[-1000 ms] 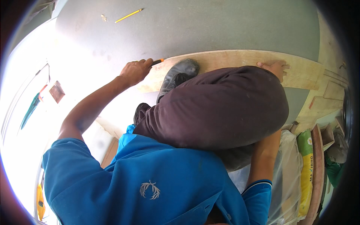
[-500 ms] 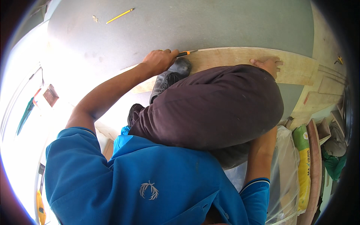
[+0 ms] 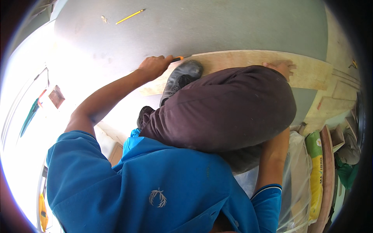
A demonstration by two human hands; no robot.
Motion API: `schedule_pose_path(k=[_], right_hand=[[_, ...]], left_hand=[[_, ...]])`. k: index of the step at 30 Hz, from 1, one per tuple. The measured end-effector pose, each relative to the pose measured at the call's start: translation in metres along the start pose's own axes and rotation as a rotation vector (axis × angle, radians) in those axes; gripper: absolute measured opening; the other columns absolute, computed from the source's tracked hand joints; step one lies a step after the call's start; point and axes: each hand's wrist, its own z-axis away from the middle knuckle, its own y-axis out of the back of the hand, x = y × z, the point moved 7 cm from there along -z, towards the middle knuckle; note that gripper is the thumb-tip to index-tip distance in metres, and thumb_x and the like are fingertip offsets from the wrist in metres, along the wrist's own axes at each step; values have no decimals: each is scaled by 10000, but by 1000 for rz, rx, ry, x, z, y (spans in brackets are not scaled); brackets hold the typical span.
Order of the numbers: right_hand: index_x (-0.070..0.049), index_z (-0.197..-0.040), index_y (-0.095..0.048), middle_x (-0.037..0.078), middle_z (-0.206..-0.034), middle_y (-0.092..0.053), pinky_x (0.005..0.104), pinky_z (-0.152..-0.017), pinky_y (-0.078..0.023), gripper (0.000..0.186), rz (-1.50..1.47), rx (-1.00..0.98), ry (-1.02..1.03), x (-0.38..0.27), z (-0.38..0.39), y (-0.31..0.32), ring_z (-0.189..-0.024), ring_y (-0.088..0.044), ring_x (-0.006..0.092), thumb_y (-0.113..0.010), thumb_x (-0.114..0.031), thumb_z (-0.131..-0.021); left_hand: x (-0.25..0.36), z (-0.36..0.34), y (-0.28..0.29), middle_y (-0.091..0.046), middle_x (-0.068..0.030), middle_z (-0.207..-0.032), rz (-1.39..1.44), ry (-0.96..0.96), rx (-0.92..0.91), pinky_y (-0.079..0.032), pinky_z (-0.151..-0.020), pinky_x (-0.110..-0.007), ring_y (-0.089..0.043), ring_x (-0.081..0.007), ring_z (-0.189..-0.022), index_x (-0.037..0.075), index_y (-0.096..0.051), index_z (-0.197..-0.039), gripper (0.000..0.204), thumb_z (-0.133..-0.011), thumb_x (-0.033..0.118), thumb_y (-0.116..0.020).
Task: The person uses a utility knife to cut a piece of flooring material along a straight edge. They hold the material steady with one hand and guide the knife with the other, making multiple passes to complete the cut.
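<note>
My left hand [image 3: 155,66] is closed around a utility knife [image 3: 178,59] with an orange and black handle. The thin blade points right, at the far edge of a long pale plywood strip [image 3: 233,58]. This strip lies across a grey sheet [image 3: 233,25], and my black shoe [image 3: 188,70] rests on it just right of the knife. On the strip's right part, my right hand [image 3: 285,68] lies with its fingers spread, partly hidden behind my raised knee [image 3: 268,97] in dark trousers.
A yellow pencil [image 3: 130,16] lies on the grey sheet beside some shavings [image 3: 104,19]. At the right are wood offcuts [image 3: 344,91], a green and yellow bag [image 3: 315,171] and clear plastic sheeting [image 3: 297,174]. Strong light washes out the left side.
My left hand has drawn the knife leftward along the strip's far edge, away from the shoe. My right hand stays on the strip, its fingers slightly blurred. The whole view has shifted a little.
</note>
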Motion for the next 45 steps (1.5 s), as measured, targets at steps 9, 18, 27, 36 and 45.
schedule_pose_path(k=[9,18,27,36,45], right_hand=[[168,-1598,-91,418,-1687,-18,613,-1193,-418,1373,49,14,18,-5,6,-5,-1544,-179,611,-958,-456,-735],[164,-1602,-75,388,-1705,-8,600,-1217,-385,1376,5,12,1,-5,-1,-1,-1553,-181,595,-951,-462,-745],[157,-1609,-52,419,-1689,32,578,-1192,-427,1419,-7,11,48,1,-3,0,-1537,-230,597,-955,-486,-723],[94,-1633,-89,334,-1728,-18,595,-1226,-395,1394,6,72,12,-5,-2,-7,-1580,-172,524,-970,-465,-708],[140,-1614,-72,413,-1692,-4,579,-1190,-439,1369,36,-25,-3,-4,-3,-3,-1545,-207,594,-946,-468,-753]], left_hand=[[-51,42,-23,-705,-201,-948,-46,63,-58,-577,-769,-547,-730,-392,-844,74,-498,-1250,207,-1106,223,-488],[-42,42,-7,-714,-186,-1023,-10,111,-1,-575,-804,-532,-722,-409,-912,94,-508,-1229,241,-1105,300,-528],[47,-29,38,-721,-200,-1011,113,-132,258,-569,-812,-538,-723,-415,-922,72,-525,-1213,268,-1105,317,-518],[54,-38,30,-720,-211,-1027,97,-127,153,-568,-831,-540,-720,-427,-945,71,-523,-1231,247,-1096,278,-518],[39,-23,26,-723,-216,-1018,23,-39,35,-586,-797,-525,-733,-417,-938,81,-510,-1234,186,-1090,195,-478]])
